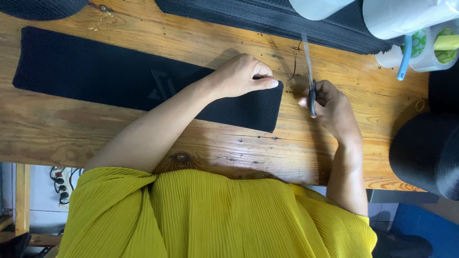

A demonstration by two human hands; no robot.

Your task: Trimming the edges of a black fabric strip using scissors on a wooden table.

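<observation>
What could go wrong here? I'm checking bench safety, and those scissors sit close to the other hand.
The scissors in the right hand point along the black fabric strip's end, where the left hand's fingertips pinch; a slip might nick them. The blades also reach toward the dark fabric stack and could snag it.

L hand (241, 75) pinching black fabric strip (110, 76) edge, R hand (332, 107) gripping scissors (309, 71), wooden table (191, 138)
</observation>
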